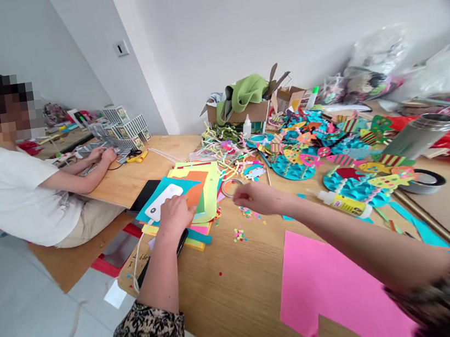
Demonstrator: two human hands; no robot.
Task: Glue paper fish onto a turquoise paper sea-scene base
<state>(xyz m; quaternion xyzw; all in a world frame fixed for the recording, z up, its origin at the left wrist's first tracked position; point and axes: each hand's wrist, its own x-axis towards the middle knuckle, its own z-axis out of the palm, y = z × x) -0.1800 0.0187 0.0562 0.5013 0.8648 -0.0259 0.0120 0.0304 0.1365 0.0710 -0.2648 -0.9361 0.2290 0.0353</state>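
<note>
My left hand (176, 214), its fingers curled, is over a stack of coloured paper sheets (210, 187). It partly covers a white rounded device (157, 206) with a cable, on a blue sheet; what the fingers hold, if anything, is hidden. Above the table's middle, my right hand (254, 198) has its fingers drawn together; I cannot make out anything in them. A roll of tape (228, 191) lies just left of it. Small round paper dots (240, 235) are scattered below. A big pink sheet (327, 287) with a notch lies under my right forearm.
Blue decorations with paper fish (297, 167) crowd the right side, beside a glue bottle (348, 203), a metal flask (422, 137) and black tape (428, 181). A cardboard box (238, 114) stands behind. To the left, another person (16, 190) handles things by stacked small boxes (124, 126).
</note>
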